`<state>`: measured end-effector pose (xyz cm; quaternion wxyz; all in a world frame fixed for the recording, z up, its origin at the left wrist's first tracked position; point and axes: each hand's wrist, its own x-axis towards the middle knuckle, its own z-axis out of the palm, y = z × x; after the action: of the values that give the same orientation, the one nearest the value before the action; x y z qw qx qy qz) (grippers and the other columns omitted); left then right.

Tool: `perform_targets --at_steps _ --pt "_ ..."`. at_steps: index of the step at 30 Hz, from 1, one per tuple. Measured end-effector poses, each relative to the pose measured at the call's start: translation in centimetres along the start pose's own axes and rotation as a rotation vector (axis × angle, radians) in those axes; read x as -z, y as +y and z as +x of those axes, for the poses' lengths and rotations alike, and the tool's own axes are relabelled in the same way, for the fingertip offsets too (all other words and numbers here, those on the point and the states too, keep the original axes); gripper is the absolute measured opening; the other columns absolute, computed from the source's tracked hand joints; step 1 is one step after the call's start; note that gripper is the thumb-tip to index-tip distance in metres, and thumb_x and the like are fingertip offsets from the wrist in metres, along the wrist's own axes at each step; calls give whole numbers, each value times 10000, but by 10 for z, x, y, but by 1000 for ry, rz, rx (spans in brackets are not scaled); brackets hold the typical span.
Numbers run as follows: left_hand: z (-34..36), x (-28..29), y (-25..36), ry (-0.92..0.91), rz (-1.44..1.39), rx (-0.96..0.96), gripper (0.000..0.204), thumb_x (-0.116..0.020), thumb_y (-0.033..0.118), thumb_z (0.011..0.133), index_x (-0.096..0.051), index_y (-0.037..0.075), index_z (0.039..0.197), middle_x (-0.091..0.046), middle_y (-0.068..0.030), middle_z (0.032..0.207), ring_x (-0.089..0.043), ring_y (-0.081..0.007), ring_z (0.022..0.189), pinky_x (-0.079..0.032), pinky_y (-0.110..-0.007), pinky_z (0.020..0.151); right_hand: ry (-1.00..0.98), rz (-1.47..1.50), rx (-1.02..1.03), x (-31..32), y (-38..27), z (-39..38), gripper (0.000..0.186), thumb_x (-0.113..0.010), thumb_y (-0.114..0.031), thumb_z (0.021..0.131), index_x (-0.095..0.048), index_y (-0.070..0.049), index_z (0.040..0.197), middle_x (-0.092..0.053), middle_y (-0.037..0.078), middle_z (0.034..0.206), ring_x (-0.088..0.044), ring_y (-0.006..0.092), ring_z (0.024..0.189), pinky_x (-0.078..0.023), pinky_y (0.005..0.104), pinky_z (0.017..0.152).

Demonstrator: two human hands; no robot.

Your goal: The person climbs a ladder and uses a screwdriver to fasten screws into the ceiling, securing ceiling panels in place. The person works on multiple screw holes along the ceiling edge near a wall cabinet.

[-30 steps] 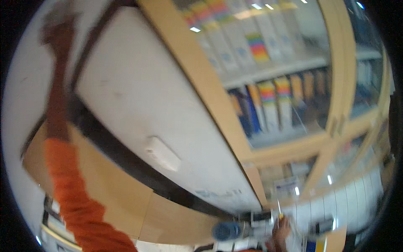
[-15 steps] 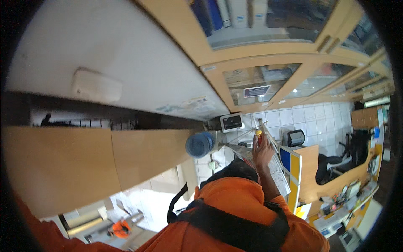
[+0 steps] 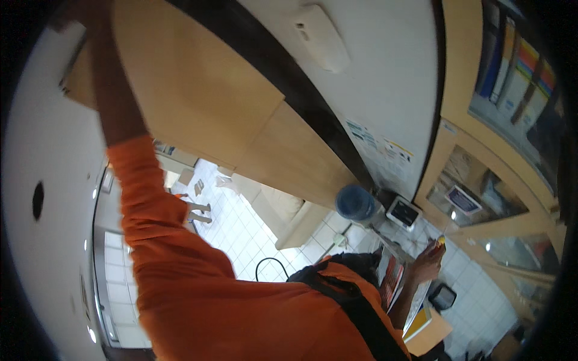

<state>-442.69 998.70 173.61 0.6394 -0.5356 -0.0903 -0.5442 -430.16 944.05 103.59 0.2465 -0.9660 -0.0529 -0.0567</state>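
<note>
Tool, one, yellow-ended, sits pinched in the right hand, right of one round blue plastic water bottle on my feed. The left hand is raised near two flat, smooth wood-faced panels; it's too dim for me to tell whether it's spread or pressed together.

We see a white wall beside wood-framed glass cabinets; below us, a cream sofa sits on white floor tiles; small lights glow at far left.
</note>
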Motion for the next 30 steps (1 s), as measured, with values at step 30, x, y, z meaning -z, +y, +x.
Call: perform_targets --at_steps 30 --pt "-427 257 -189 -577 -41 1671 925 -643 723 873 -486 20 1454 -585 -252 1396 -554 -431 1306 -459 -504 1049 -411 -113 338 -75 -17 12 455 -497 -452 1053 -616 -72 1274 -735 226 1038 -705 438 877 -561 540 707"
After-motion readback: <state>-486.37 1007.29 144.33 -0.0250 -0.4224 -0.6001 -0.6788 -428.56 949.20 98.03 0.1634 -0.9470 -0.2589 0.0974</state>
